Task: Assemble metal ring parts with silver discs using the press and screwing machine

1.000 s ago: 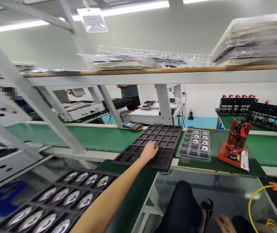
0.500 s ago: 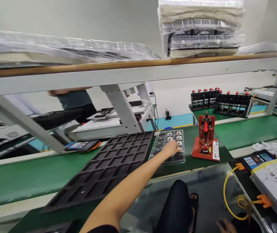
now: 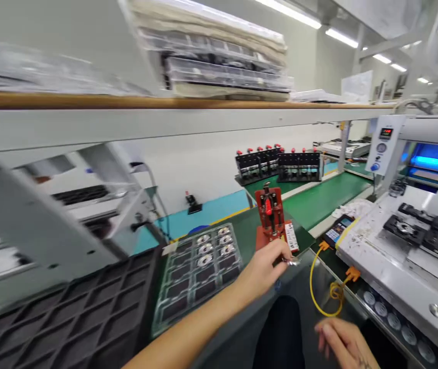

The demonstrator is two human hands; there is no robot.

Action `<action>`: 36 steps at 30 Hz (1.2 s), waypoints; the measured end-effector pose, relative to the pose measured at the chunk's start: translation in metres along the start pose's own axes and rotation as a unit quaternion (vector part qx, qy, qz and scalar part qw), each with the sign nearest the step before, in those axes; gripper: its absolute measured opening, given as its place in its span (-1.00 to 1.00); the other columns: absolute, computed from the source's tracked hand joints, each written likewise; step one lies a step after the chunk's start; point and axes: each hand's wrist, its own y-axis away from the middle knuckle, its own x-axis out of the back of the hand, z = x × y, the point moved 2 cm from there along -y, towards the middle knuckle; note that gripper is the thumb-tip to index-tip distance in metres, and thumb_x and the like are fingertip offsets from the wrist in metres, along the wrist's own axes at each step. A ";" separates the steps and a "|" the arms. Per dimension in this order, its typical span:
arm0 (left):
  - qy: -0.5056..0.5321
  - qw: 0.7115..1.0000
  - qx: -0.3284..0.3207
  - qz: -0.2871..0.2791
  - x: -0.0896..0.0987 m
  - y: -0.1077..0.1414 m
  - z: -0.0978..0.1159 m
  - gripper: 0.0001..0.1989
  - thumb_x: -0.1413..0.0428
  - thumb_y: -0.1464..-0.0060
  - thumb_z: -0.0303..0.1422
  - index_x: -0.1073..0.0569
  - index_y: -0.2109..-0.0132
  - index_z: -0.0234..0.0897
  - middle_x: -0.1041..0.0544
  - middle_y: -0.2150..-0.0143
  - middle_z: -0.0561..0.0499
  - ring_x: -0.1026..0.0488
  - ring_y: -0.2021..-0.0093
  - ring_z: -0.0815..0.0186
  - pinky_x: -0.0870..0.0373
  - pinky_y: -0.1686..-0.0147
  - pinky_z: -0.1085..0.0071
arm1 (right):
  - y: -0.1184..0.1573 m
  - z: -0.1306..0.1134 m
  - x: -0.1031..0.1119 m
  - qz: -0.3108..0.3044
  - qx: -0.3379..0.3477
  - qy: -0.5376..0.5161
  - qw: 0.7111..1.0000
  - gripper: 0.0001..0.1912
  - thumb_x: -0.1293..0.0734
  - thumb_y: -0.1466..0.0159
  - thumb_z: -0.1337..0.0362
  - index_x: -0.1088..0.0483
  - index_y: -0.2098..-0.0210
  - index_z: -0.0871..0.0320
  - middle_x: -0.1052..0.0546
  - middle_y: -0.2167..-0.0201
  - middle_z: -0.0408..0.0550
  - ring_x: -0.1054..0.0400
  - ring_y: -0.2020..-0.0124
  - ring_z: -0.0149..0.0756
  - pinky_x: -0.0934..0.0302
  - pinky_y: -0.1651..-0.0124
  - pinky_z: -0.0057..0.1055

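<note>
My left hand [image 3: 267,269] is closed in a pinch on a small round metal part [image 3: 294,261], silvery and partly hidden by the fingers. It is held just in front of the red toggle-clamp fixture [image 3: 273,215]. Left of the hand lies a clear plastic tray [image 3: 193,277] with square pockets; several round metal parts [image 3: 205,260] sit in its far pockets. At the lower right, my right hand [image 3: 341,341] hangs above the floor, fingers loosely bent and apart, with nothing visible in it.
A black compartment tray [image 3: 99,312] lies at the left. To the right stand a white machine [image 3: 399,256], a handheld keypad device [image 3: 337,229] and a yellow cable [image 3: 313,287]. Black clamp fixtures [image 3: 299,166] stand at the back. An overhead shelf [image 3: 203,120] bears stacked trays [image 3: 226,69].
My left hand has come out of the clear tray with a round metal part and moved towards the red fixture. The view has swung right; my right hand has risen further into sight.
</note>
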 end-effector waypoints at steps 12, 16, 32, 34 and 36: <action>0.039 0.914 -0.403 -0.002 -0.031 -0.068 0.031 -0.82 0.05 -0.50 -0.46 -0.45 0.03 -0.31 -0.62 0.14 -0.15 -0.59 0.12 0.22 -0.59 0.10 0.30 | -0.055 -0.131 0.046 0.235 0.084 -0.003 0.968 -0.55 -0.57 -0.25 0.15 -0.51 -0.08 0.12 -0.50 0.29 -0.11 -0.37 0.38 -0.36 -0.35 0.32 -0.41; 0.057 0.898 -0.436 -0.011 -0.050 -0.073 0.039 -0.82 0.06 -0.50 -0.47 -0.44 0.00 -0.34 -0.61 0.12 -0.17 -0.58 0.14 0.20 -0.60 0.11 0.29 | -0.038 -0.128 0.052 0.278 0.051 0.008 0.959 -0.55 -0.57 -0.24 0.16 -0.50 -0.06 0.14 -0.49 0.34 -0.15 -0.36 0.40 -0.37 -0.33 0.30 -0.41; 0.068 0.929 -0.204 -0.303 -0.190 -0.304 0.087 -0.47 -0.37 -0.06 -0.18 -0.58 -0.12 -0.35 -0.56 -0.20 -0.28 -0.49 -0.24 -0.11 -0.38 -0.27 0.05 | 0.117 -0.138 0.162 0.514 -0.022 0.200 0.834 -0.49 -0.50 -0.29 0.01 -0.45 -0.11 0.12 -0.40 0.37 -0.16 -0.31 0.36 -0.30 -0.27 0.27 -0.36; 0.060 0.917 -0.204 -0.338 -0.199 -0.315 0.086 -0.53 -0.38 -0.01 -0.12 -0.64 -0.02 -0.28 -0.63 -0.12 -0.18 -0.55 -0.14 -0.02 -0.45 -0.16 0.20 | 0.123 -0.140 0.168 0.511 -0.020 0.211 0.833 -0.50 -0.48 -0.31 -0.01 -0.45 -0.12 0.11 -0.40 0.38 -0.17 -0.31 0.35 -0.29 -0.27 0.26 -0.35; 0.051 0.910 -0.204 -0.357 -0.205 -0.319 0.087 -0.55 -0.40 0.05 -0.07 -0.67 0.07 -0.24 -0.65 -0.05 -0.11 -0.58 -0.06 0.04 -0.47 -0.04 0.29 | 0.124 -0.140 0.178 0.494 -0.033 0.231 0.837 -0.50 -0.47 -0.33 -0.02 -0.43 -0.14 0.10 -0.40 0.39 -0.17 -0.32 0.36 -0.28 -0.29 0.23 -0.33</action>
